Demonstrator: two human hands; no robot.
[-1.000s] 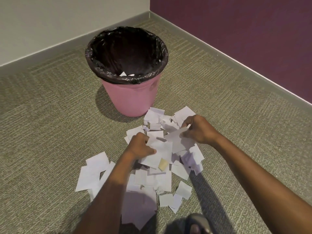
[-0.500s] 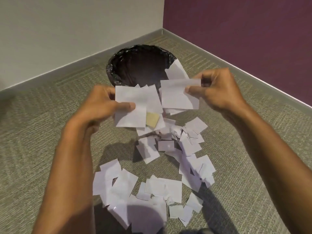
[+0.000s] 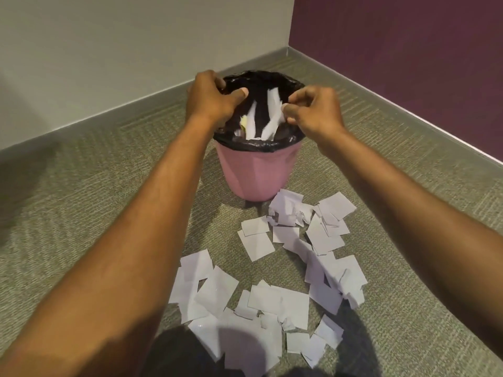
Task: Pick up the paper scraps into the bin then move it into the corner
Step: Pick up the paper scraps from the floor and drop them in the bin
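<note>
Both hands hang over the mouth of the pink bin [image 3: 258, 170]. The left hand [image 3: 209, 100] is loosely curled and holds nothing. The right hand [image 3: 313, 111] bunches its fingertips beside blurred white scraps [image 3: 273, 104] inside the bin; I cannot tell whether it pinches one. More paper scraps [image 3: 277, 297] litter the carpet [image 3: 81, 186] in front of the bin, which stands near the room's corner.

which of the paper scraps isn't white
The pale yellow scrap in the mouth of the bin, beside the left hand. All the other scraps, in the bin or on the carpet, are white.
</note>
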